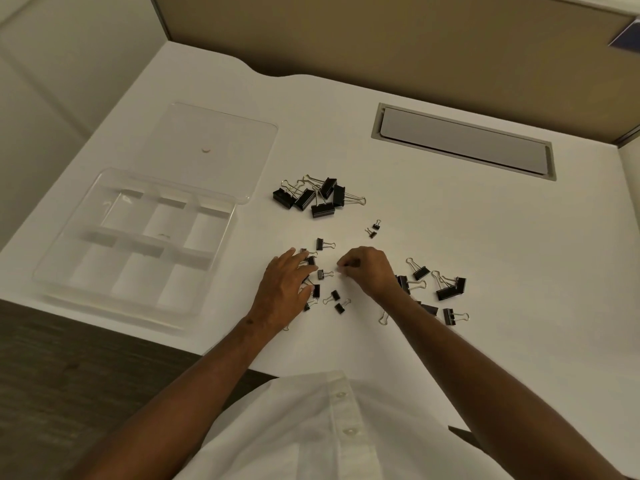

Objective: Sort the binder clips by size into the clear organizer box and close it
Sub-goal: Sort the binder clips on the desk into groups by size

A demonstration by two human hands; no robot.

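Presently we note the clear organizer box (135,244) lying open at the left of the white desk (485,237), its lid (211,147) folded back and its compartments apparently empty of clips. The binder clips remain on the desk in loose groups: large clips (317,197) farther back, medium clips (440,289) at the right, small clips (325,273) between the hands. We judge the step in hand to be gathering the small clips. It is best done by collecting one size only, lifting by the wire handles, and keeping the groups apart. The left hand (289,289) lies flat, fingers extended, over several small clips, gripping nothing. The right hand (367,270) has curled fingers whose tips seem to pinch something small; what it is we cannot tell.
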